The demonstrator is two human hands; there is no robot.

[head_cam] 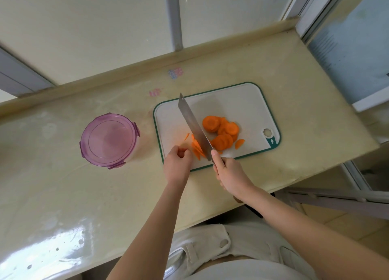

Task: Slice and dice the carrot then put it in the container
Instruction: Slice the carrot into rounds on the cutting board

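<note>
A pile of round carrot slices (221, 130) lies on the white cutting board (242, 103) with a green rim. My right hand (229, 174) grips the handle of a cleaver (194, 128), whose blade stands across the board over a few thin carrot strips (196, 150). My left hand (177, 164) sits just left of those strips, fingers curled, fingertips near them; I cannot tell whether they touch. The container (109, 141) with a purple lid stands closed on the counter, left of the board.
The beige counter (294, 111) runs along a tiled wall, with its front edge close to my body. Small pink and blue stickers (175, 73) mark the counter behind the board. A window frame (347, 48) borders the right end.
</note>
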